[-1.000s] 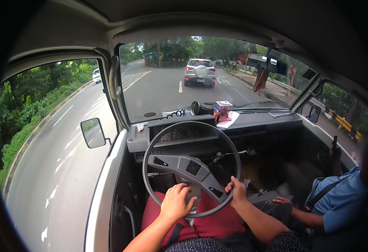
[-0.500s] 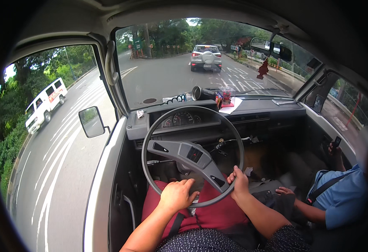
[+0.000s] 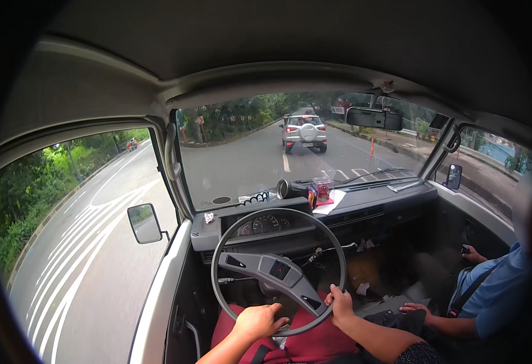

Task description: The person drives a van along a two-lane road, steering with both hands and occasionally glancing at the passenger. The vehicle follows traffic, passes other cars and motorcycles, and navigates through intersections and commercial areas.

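Left hand (image 3: 259, 320): fingers curled over the lower rim of the steering wheel (image 3: 279, 269), gripping it. Right hand (image 3: 340, 304): closed around the same rim, just right of the left hand, thumb on top. Instrument cluster (image 3: 265, 224) lies beyond both hands; side mirror (image 3: 144, 223) sits far left.

red box (image 3: 323, 193) on dashboard, white paper (image 3: 331, 204) beneath
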A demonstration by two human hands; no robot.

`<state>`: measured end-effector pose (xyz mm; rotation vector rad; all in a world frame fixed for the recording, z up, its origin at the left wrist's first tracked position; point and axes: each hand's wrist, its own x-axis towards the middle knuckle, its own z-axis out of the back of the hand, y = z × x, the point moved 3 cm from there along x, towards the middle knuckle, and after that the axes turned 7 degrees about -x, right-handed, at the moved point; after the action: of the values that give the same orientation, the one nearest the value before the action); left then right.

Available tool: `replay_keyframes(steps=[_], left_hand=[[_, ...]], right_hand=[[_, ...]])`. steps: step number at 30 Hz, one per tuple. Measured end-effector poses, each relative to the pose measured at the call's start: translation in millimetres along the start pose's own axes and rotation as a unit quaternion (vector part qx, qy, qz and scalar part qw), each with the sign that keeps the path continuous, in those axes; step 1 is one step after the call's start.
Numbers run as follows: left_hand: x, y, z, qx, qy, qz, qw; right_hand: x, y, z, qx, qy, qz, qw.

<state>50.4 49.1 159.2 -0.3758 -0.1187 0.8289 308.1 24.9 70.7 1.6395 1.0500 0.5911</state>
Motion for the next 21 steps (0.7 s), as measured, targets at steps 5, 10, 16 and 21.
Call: replay_keyframes(steps=[5,10,16,21], left_hand=[[-1.9,2.4,-2.5,-0.018,-0.083,-0.050,0.995],[0.7,9.9,-7.9,-0.044,-0.092,-0.073,0.992],[-2.9,9.7,-4.1,-0.038,-0.110,-0.089,0.989],[-2.8,11.0,-10.6,-0.033,-0.132,-0.124,0.983]], right_hand=[[-4.2,-8.4,2.4,0.011,-0.026,0.010,1.000],[-6.7,-6.2,2.6,0.008,-0.032,0.004,0.999],[-6.0,-2.2,-0.5,0.012,-0.049,-0.020,0.999],[-0.5,-1.5,6.3,-0.036,-0.034,-0.011,0.999]])
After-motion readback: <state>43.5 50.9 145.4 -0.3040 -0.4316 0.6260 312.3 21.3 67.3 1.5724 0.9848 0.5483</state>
